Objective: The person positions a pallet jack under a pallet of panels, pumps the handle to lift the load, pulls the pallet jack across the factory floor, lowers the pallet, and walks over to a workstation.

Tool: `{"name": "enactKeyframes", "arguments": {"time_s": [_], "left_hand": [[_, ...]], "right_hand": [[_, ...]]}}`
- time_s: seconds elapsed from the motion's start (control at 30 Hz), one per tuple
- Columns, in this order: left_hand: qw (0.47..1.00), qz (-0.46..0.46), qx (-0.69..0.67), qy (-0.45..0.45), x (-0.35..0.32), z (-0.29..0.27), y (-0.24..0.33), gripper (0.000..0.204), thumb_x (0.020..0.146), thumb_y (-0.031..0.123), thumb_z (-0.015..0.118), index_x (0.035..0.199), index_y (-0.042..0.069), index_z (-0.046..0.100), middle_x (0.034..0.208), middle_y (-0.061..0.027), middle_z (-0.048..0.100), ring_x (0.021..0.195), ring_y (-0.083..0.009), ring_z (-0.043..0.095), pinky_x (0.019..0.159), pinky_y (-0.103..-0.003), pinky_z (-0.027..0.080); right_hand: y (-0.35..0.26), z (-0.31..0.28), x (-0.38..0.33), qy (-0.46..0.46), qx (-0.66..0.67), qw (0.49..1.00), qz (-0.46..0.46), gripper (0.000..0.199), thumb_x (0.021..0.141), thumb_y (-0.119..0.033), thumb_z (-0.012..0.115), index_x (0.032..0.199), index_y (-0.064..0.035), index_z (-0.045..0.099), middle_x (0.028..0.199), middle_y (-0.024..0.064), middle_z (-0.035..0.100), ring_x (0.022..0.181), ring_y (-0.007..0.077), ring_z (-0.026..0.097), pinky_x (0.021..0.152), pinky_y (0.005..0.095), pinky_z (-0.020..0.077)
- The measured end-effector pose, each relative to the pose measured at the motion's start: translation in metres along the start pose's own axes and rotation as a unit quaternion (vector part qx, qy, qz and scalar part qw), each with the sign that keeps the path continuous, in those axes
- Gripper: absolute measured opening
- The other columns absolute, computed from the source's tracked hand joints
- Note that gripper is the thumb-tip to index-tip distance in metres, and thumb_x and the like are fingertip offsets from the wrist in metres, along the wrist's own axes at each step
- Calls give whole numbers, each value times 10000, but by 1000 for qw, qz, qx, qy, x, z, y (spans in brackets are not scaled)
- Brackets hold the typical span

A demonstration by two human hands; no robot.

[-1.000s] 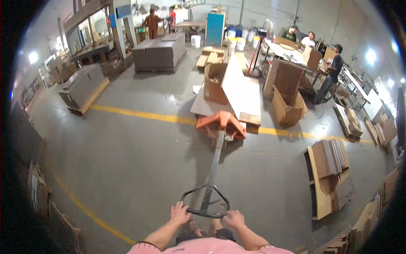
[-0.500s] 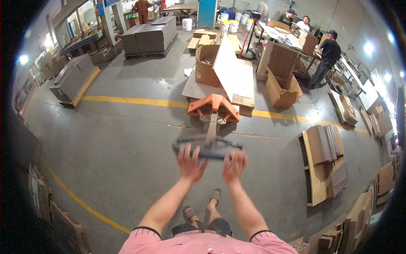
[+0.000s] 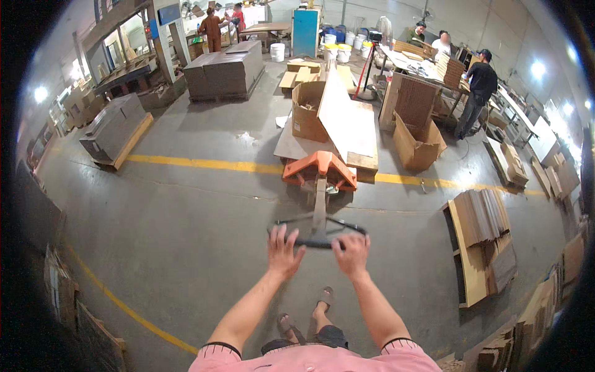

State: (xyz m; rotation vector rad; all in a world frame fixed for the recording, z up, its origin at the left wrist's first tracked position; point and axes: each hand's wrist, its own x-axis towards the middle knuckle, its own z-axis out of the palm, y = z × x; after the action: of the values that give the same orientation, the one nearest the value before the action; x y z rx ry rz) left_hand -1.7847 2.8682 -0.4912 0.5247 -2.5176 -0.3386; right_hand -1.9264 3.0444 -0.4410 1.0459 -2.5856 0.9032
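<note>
Both my hands rest on the black looped handle (image 3: 319,243) of an orange pallet jack (image 3: 322,163). My left hand (image 3: 285,253) lies over the left end of the bar, fingers bent across it and thumb pointing inward. At the right end, my right hand (image 3: 352,253) is closed round the grip. From the handle a grey shaft (image 3: 320,204) runs forward to the jack's orange body. Behind that body sits a loaded board platform (image 3: 291,146), bearing an open cardboard box (image 3: 308,111) and a tall, slanting white panel (image 3: 334,108). The jack's forks are hidden beneath it.
An open cardboard carton (image 3: 416,152) stands right of the load. Nearer on the right lies a pallet of stacked boards (image 3: 474,248). Grey stacks (image 3: 224,74) stand far left. A yellow floor line (image 3: 211,163) crosses ahead. Several people work in the background, one in black (image 3: 478,84).
The whole view has shifted, so the scene sits lower and slightly further right. The handle, blurred before, now appears sharper. Both hands remain on it.
</note>
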Motion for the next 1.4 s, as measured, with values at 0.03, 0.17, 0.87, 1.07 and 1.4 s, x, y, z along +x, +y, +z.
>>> {"name": "enactKeyframes", "arguments": {"time_s": [0.03,0.17,0.87,1.07,1.4], "left_hand": [[1000,1,5,19,32,-6,6,584,921,453,579,1392,171,381,1469,-154,273,1389,-419,209,1106,-607,213],[997,-21,-26,71,42,-7,14,573,920,447,585,1365,145,387,1457,-178,281,1376,-448,225,1105,-602,230],[998,-32,3,46,61,-16,16,526,932,496,525,1317,140,495,1349,-120,432,1340,-339,329,1141,-603,155],[963,-86,1,-256,-166,52,-13,612,937,560,464,1382,139,463,1387,-128,438,1374,-309,319,1136,-650,117],[966,-99,-45,-235,-27,2,5,456,967,472,434,1012,100,694,1093,-134,639,1125,-286,559,1113,-543,235]], "right_hand": [[-1,-3,26,38,7,999,8,224,876,-344,616,911,-135,688,976,74,648,1085,295,543,1100,564,244],[-5,23,27,144,2,990,16,176,872,-289,597,865,-124,659,958,84,629,1041,290,538,1093,565,248],[-15,2,46,106,35,993,28,278,885,-360,594,873,-108,710,968,75,678,1001,305,566,1014,475,344],[46,67,-155,-299,-65,951,48,478,879,-522,521,1022,-120,736,1063,132,692,1076,346,583,1016,515,328],[38,11,-5,-469,-114,870,104,805,923,-714,269,924,-72,756,957,174,717,990,361,668,973,498,431]]}}
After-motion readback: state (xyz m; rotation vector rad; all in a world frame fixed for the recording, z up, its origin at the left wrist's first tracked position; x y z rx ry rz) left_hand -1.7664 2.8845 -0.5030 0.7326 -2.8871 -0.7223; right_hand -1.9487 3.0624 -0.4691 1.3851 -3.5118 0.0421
